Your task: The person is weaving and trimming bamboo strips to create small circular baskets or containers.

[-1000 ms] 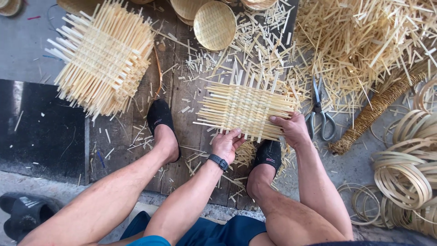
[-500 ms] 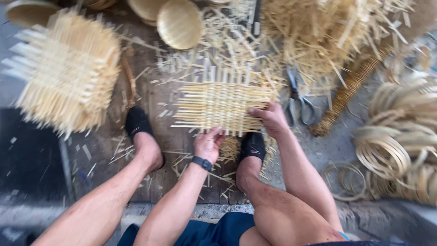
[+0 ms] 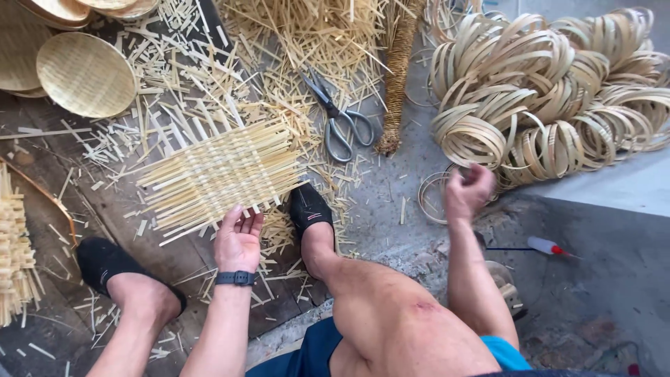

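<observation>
The woven bamboo mat [image 3: 222, 176], left of centre, looks light, springy and brittle at its loose strip ends, best gripped by its woven edge, where the open left hand [image 3: 237, 241] touches it; the right hand [image 3: 466, 192], centre-right, hovers loosely curled, holding nothing visible.

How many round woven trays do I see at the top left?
3 at least: one whole woven tray lies alone; another is cut by the left edge; a stack at the top may hide more.
</observation>
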